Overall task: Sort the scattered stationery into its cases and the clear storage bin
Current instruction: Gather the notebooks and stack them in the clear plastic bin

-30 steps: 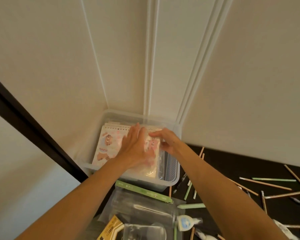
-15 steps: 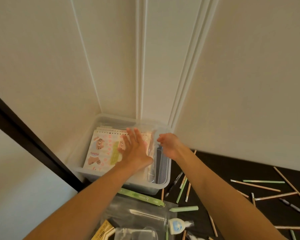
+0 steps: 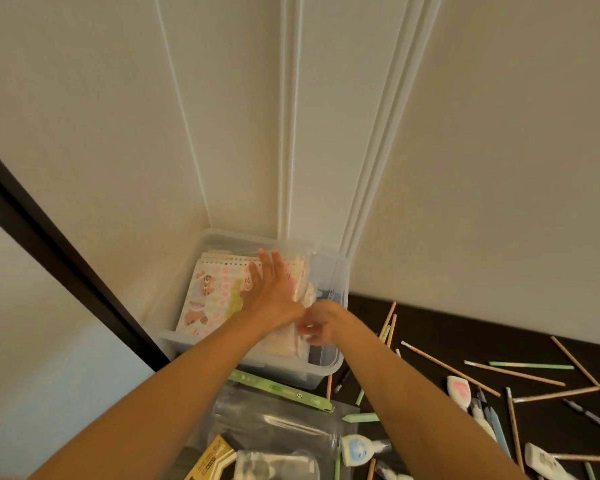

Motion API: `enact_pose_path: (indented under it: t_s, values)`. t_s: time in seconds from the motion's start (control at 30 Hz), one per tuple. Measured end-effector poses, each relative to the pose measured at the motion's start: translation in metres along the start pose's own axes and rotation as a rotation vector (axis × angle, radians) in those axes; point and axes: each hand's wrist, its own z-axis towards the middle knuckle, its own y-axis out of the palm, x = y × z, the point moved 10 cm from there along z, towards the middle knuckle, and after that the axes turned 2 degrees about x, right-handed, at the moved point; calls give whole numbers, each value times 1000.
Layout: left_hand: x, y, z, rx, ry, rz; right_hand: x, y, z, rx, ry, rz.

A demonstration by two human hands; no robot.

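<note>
Both hands (image 3: 274,292) inside clear bin (image 3: 338,367)

One clear storage bin (image 3: 329,367), two hands — left hand (image 3: 274,292), right hand (image 3: 317,327) — one green-edged zip pouch (image 3: 281,415), one spiral notebook (image 3: 212,296).

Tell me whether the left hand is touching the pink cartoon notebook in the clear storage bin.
Touching. The head view shows the left hand lying flat, fingers straight, on the pink cartoon notebook inside the clear storage bin.

Both forearms are bare, with no sleeves, down to the left hand (image 3: 274,292) and right hand (image 3: 321,322).
</note>
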Motion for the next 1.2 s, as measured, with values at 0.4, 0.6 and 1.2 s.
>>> enact_pose_path:
  t_s: [0.4, 0.6, 1.2]
  values:
    - [-5, 5, 1, -25, 5, -42, -6, -6, 9, 190, -137, 105]
    - [-6, 5, 0, -22, 6, -61, -4, -7, 20, 184, -87, 94]
    - [-36, 57, 11, -177, 29, 297, -15, -11, -4, 18, 128, 341]
